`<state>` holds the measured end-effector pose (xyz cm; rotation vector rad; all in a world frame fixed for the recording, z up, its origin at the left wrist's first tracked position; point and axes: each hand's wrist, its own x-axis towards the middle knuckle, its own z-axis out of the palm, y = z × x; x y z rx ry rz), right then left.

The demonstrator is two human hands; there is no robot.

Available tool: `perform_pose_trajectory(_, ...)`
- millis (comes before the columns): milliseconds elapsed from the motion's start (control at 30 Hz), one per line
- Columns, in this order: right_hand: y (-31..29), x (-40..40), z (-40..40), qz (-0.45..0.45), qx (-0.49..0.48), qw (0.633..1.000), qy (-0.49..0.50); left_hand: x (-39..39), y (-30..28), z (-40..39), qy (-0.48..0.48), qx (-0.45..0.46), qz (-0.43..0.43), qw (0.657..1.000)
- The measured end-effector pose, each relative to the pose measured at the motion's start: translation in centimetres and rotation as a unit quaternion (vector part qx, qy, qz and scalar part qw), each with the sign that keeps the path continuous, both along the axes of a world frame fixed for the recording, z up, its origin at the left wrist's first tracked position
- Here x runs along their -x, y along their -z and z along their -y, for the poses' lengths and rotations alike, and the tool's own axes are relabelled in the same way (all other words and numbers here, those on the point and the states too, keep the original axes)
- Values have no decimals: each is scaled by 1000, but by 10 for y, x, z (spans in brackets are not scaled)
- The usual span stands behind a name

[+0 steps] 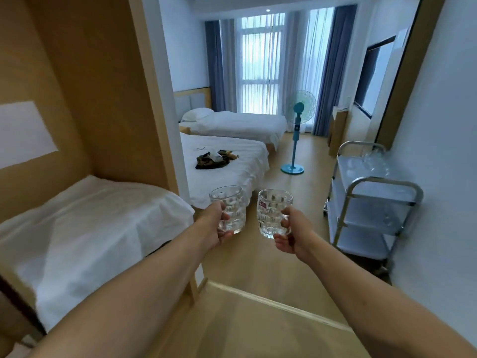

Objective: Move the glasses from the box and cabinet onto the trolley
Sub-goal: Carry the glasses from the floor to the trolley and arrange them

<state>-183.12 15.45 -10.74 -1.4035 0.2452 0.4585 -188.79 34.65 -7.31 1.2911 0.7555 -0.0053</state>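
My left hand (214, 226) grips a clear dimpled glass mug (231, 205), held upright in front of me. My right hand (294, 233) holds a second clear mug (272, 211) by its handle; a small red label shows near its rim. Both mugs hang in the air over the wooden floor, close side by side. The metal trolley (387, 180) with white shelves stands against the right wall, ahead and to the right of my hands. Several clear glasses (374, 161) stand on its top shelf. Neither the box nor the cabinet is in view.
A wooden partition (108, 86) and a shelf under a white cloth (98, 223) fill the left. Two beds with white sheets (232, 161) lie ahead, dark items on the nearer one. A blue standing fan (294, 140) stands on the floor between the beds and the trolley.
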Motion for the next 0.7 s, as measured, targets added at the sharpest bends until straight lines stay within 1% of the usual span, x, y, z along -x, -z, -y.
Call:
perform_pose_trajectory(167, 3, -35, -19, -13, 15, 998, 63, -60, 6, -25, 55, 17, 1, 998)
perform_pose_trajectory(400, -2, -74, -51, -25, 18, 988, 149, -131, 0, -63, 145, -6, -22, 989)
perform_pose_trajectory(567, 1, -93, -68, -29, 14, 979, 202, -167, 5, -77, 198, -12, -27, 980)
perform_pose_trajectory(700, 12, -101, -76, -43, 18, 974, 221, -189, 17, -79, 225, -5, -37, 974)
